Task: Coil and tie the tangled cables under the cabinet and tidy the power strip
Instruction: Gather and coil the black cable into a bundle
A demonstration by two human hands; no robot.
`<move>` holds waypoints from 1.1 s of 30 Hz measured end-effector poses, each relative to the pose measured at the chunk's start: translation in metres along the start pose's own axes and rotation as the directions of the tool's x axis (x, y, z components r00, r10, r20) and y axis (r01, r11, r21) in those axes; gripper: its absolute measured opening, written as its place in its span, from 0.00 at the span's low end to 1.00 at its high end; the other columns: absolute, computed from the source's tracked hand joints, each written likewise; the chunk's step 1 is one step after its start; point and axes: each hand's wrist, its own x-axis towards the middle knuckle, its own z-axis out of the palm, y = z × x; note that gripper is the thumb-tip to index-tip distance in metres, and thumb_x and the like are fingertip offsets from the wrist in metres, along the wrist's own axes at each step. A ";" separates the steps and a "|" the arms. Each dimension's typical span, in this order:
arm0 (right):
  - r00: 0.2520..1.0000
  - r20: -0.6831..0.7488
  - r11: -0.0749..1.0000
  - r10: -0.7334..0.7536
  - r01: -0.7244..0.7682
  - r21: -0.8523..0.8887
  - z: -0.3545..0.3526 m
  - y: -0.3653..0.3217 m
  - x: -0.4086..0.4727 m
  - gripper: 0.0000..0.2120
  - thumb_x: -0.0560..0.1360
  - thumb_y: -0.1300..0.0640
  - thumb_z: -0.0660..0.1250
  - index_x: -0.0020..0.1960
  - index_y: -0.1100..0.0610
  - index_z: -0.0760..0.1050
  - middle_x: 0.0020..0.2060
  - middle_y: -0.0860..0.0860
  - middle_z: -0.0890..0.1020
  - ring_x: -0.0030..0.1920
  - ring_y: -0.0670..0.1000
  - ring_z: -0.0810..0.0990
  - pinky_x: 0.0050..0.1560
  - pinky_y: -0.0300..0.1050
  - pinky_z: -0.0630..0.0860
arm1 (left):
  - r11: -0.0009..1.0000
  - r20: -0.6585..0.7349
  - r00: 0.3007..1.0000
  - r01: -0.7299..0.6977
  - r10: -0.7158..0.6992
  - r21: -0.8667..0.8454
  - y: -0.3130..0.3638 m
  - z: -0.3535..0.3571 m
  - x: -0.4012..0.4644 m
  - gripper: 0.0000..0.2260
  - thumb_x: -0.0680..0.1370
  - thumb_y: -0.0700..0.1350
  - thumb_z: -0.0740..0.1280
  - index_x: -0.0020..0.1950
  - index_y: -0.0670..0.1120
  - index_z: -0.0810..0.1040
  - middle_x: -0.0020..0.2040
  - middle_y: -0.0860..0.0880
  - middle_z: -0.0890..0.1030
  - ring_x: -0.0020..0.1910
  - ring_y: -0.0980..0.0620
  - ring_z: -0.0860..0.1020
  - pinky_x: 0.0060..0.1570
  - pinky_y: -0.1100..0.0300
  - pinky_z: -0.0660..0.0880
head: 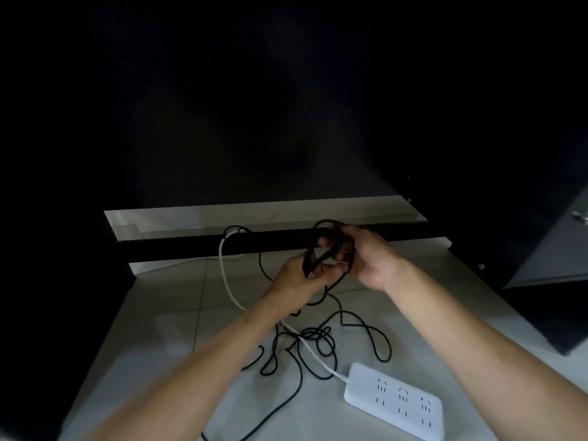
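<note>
Pale tiled floor [178,316], both hands' fingers [324,241] pinching looped black cable [321,249], white power strip [394,401] nearby

hands [334,265]: two, bare | forearms: bare, sleeveless | no rings seen

A: How many hands are there?
B: Two: the left hand [294,276] and the right hand [366,256], mid-frame.
A: And cables?
B: One white cable [224,275]. The black cable [359,326] is tangled, so I can't tell its number.
A: Power strips?
B: One power strip [394,401], lower right, with three sockets showing.
</note>
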 end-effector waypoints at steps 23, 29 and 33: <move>0.933 0.052 0.745 -0.355 0.316 -0.588 -0.005 0.001 -0.004 0.12 0.78 0.49 0.68 0.39 0.54 0.79 0.35 0.47 0.82 0.38 0.44 0.79 0.40 0.37 0.74 | 0.962 0.133 0.989 0.031 -0.069 0.273 0.003 -0.012 0.000 0.14 0.80 0.59 0.61 0.45 0.54 0.82 0.42 0.50 0.84 0.41 0.51 0.81 0.42 0.57 0.76; 0.941 0.104 0.724 -0.322 0.315 -0.613 -0.009 0.002 -0.001 0.13 0.80 0.48 0.65 0.47 0.56 0.80 0.40 0.49 0.84 0.43 0.45 0.80 0.44 0.39 0.73 | 0.921 0.137 0.990 -0.070 0.018 0.382 -0.004 -0.014 0.005 0.15 0.81 0.57 0.58 0.44 0.56 0.83 0.44 0.60 0.85 0.52 0.59 0.79 0.64 0.54 0.68; 0.939 0.123 0.707 -0.322 0.325 -0.628 -0.011 0.003 0.002 0.12 0.81 0.49 0.63 0.47 0.56 0.79 0.39 0.48 0.83 0.42 0.45 0.80 0.42 0.38 0.72 | 0.823 0.127 0.991 -0.104 0.038 0.559 -0.002 -0.017 0.007 0.19 0.81 0.60 0.56 0.40 0.56 0.82 0.43 0.60 0.84 0.54 0.53 0.74 0.63 0.54 0.61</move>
